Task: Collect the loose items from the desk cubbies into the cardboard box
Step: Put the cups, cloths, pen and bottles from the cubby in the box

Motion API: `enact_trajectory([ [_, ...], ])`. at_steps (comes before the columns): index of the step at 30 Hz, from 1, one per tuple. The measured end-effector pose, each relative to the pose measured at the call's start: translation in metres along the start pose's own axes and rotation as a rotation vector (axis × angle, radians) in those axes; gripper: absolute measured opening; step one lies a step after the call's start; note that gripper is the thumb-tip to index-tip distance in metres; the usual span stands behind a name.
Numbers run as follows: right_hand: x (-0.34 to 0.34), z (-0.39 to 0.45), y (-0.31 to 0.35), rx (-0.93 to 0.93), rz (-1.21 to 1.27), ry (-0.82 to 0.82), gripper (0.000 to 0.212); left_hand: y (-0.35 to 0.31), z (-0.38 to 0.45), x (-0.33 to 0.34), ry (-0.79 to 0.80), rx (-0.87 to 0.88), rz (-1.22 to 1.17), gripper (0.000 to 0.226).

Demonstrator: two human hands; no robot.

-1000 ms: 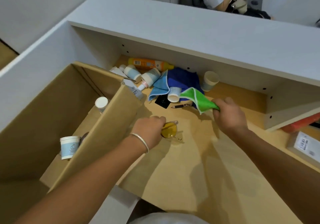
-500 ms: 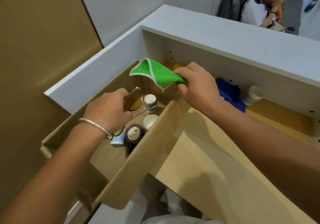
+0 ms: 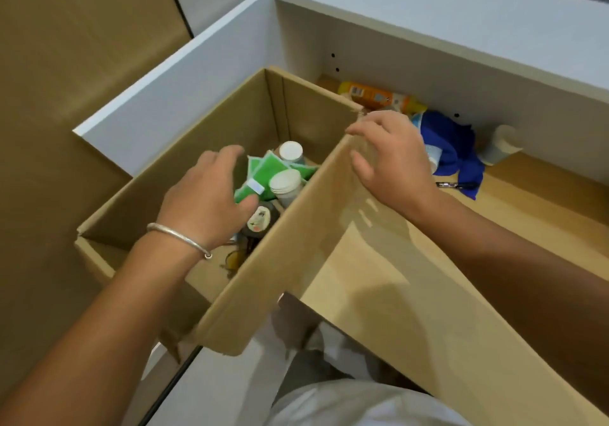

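The open cardboard box (image 3: 296, 254) stands at the desk's left end. Inside it lie a green cloth (image 3: 263, 170), two white paper cups (image 3: 286, 184), a round dark tape measure (image 3: 260, 219) and yellow-lensed glasses (image 3: 235, 259). My left hand (image 3: 211, 201) hovers inside the box with relaxed fingers, holding nothing. Over the box's right flap and far corner, my right hand (image 3: 392, 161) is spread and empty. In the cubby behind it lie an orange bottle (image 3: 375, 95), a blue cloth (image 3: 458, 152), a paper cup (image 3: 497, 145) and a pen (image 3: 454, 185).
The grey desk top (image 3: 461, 20) overhangs the cubby, and a grey side panel (image 3: 171, 86) runs along the box's left. The wooden desk surface (image 3: 412, 287) stretches right and toward me. A person stands beyond the desk at the top right.
The green cloth left my right hand and now lies in the box. The glasses left my left hand and lie at the box bottom. Both hands are now empty.
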State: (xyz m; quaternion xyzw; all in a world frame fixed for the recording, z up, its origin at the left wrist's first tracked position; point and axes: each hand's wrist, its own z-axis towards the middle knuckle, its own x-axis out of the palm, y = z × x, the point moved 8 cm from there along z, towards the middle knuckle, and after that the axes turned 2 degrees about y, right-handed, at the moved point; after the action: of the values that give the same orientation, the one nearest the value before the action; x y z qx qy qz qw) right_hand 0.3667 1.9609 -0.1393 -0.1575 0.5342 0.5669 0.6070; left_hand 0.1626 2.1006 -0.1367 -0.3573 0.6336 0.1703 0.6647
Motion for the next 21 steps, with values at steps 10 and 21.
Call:
enact_trajectory([
  [10, -0.044, -0.069, -0.185, 0.237, -0.222, 0.174, 0.06, -0.224, 0.014, 0.072, -0.125, 0.453, -0.206, 0.061],
  [21, -0.045, -0.076, -0.312, 0.326, -0.305, 0.279, 0.071, -0.276, 0.092, 0.241, 0.104, 0.316, 0.052, 0.07],
])
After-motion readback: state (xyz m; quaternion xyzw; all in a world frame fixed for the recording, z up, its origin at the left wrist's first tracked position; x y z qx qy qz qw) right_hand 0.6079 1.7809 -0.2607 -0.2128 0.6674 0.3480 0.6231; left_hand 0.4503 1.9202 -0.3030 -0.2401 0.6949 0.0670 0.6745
